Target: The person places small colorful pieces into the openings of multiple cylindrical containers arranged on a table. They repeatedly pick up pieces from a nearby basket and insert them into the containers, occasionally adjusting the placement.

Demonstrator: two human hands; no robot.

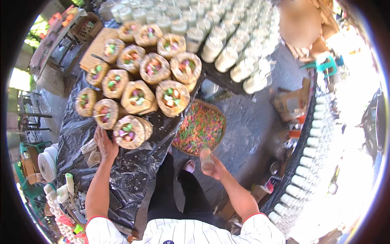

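Note:
My left hand (106, 144) lies with fingers stretched out on the black plastic sheet (134, 175), close against the nearest hollow wooden holder (141, 134). Several such bark-edged holders stand in rows on the sheet, such as one large holder (172, 98) at the right. Each has green, purple, orange and white pieces in its hollow. My right hand (215, 168) grips a clear glass (207, 162), slightly blurred; what is inside it I cannot make out. Just beyond the glass, below the table's right side, sits a round shallow basket (224, 126) full of small coloured bits.
Many white candles in glasses (226, 59) stand at the far side. A long shelf of white candles (301, 171) curves along the right. A brown paper sack (290, 101) leans on the floor (248, 126). Left of the table are white rolls (48, 164) and a box (86, 26).

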